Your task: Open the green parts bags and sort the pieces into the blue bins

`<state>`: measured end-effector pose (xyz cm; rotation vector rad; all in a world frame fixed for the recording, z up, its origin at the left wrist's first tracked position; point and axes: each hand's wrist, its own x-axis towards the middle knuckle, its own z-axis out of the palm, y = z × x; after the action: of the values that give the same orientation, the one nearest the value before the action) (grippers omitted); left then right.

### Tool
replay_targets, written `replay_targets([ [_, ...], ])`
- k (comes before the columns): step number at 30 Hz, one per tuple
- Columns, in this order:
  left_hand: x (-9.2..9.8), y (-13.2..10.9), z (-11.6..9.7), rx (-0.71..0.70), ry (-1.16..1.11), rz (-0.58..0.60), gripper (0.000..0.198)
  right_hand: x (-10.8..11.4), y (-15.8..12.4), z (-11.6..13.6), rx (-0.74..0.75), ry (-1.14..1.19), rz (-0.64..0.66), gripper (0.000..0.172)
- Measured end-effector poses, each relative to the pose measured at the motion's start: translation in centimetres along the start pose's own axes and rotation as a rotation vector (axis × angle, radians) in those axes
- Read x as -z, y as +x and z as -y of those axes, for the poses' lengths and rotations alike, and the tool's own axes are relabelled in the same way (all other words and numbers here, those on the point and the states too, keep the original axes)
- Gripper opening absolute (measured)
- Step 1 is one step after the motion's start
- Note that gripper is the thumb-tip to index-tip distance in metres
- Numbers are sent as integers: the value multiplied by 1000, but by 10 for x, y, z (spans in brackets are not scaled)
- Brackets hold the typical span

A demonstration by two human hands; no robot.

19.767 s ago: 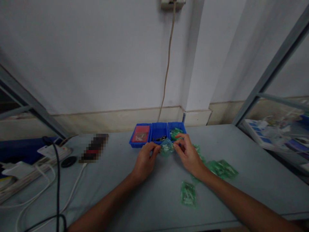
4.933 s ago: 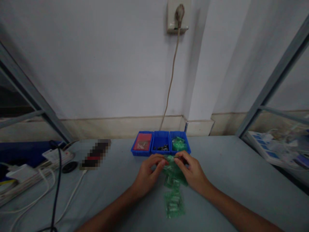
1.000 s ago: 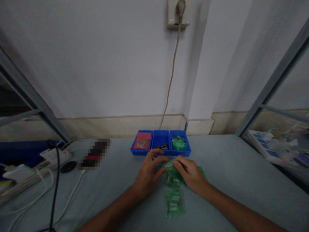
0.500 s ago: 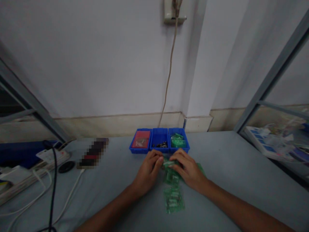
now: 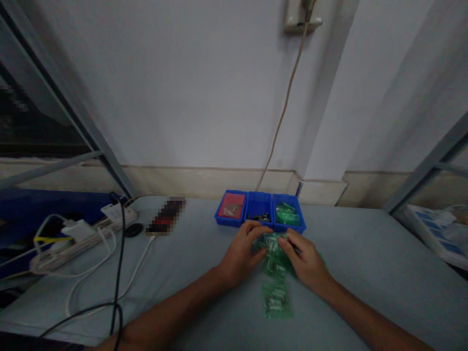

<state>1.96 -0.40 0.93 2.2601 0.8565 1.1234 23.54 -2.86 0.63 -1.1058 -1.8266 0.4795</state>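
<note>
Small see-through green plastic bags with pale pieces inside lie in a heap in front of me. My right hand (image 5: pixel 307 258) pinches the edge of a green plastic bag (image 5: pixel 271 242) at the top of the heap. Around the left side of that bag curves my left hand (image 5: pixel 243 256), thumb and fingers apart; its fingertips are at the bag, and whether they touch it I cannot tell. Nearer to me a separate filled green bag (image 5: pixel 277 300) lies flat on the table. More green plastic shows partly behind my right hand.
Three joined blue bins stand behind my hands: the left bin (image 5: pixel 218 221) holds a red packet, the middle bin (image 5: pixel 258 201) small metal parts, the right bin (image 5: pixel 300 225) green bags. At left lie a phone-like blurred object (image 5: pixel 166 217), a black disc (image 5: pixel 133 230), cables and a power strip (image 5: pixel 47 263).
The view has swung left, so everything sits further right. My left fingers have spread from their pinch, while my right hand keeps its pinch on the bag.
</note>
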Motion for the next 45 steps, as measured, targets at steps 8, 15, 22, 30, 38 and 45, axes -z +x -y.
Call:
replay_targets([
  [8,4,0,-6,-62,45,-15,39,1,-3,-1,-38,20,-6,40],
  [15,4,0,-6,-74,65,-10,39,3,-3,2,-43,25,-2,40],
  [22,3,-2,-6,-109,65,-7,59,2,-2,-2,-50,14,-25,40],
  [30,5,0,-9,-110,91,8,48,2,-1,-2,-15,14,-26,36],
  [38,5,-1,-7,-86,72,29,57,4,-2,0,8,14,4,32],
  [45,3,0,-8,-115,81,18,52,6,-2,0,20,6,10,32],
])
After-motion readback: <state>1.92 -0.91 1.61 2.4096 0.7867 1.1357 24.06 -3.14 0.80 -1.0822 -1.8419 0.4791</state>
